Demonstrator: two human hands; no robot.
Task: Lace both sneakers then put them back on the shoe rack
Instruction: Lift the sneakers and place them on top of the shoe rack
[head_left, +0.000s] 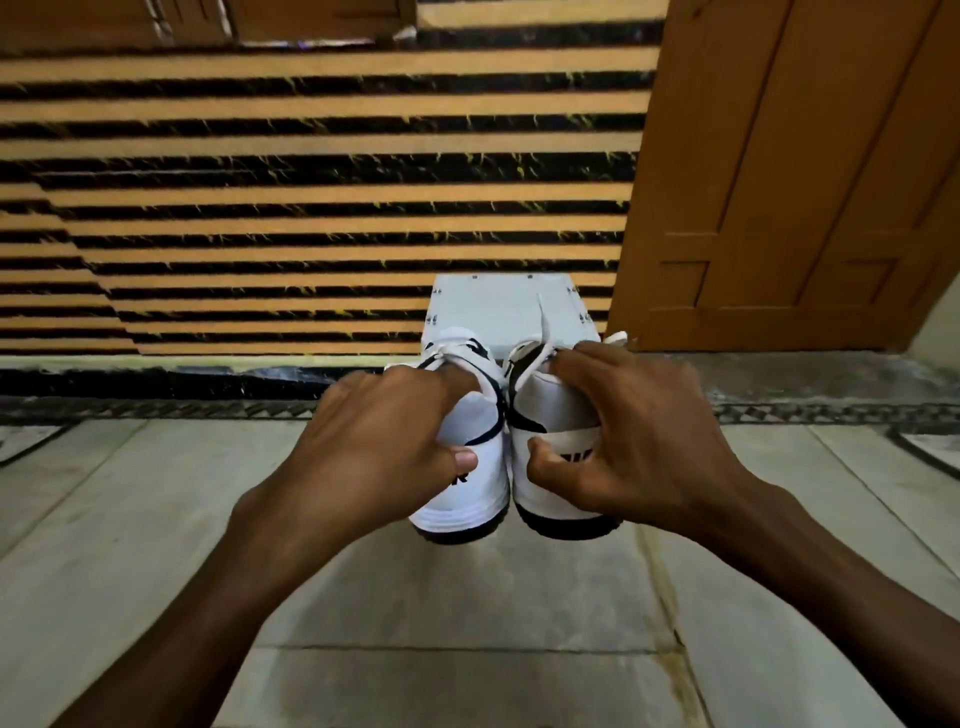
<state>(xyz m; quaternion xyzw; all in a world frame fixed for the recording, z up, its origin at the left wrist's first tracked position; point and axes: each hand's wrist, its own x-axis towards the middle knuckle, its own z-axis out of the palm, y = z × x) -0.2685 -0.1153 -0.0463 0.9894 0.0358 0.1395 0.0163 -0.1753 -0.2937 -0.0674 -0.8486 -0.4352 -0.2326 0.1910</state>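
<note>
Two bare forearms reach forward over the pale stone floor (467, 597). The left hand (384, 441) has its grip clenched on the heel of the left sneaker (478, 499), thumb pressed on the back and fingers hooked into the collar. The right hand (639, 441) grasps the right sneaker (550, 499) the same way. There are two sneakers, white with dark trim and dark soles, held side by side just apart, above the floor. Each has its heel toward the camera and its toe pointing away, long axis running near to far. White laces show at both tongues. Just beyond the toes stands one light grey rack (509, 312), against the striped steps (311, 208). One brown wooden door (805, 182) stands at far right.
</note>
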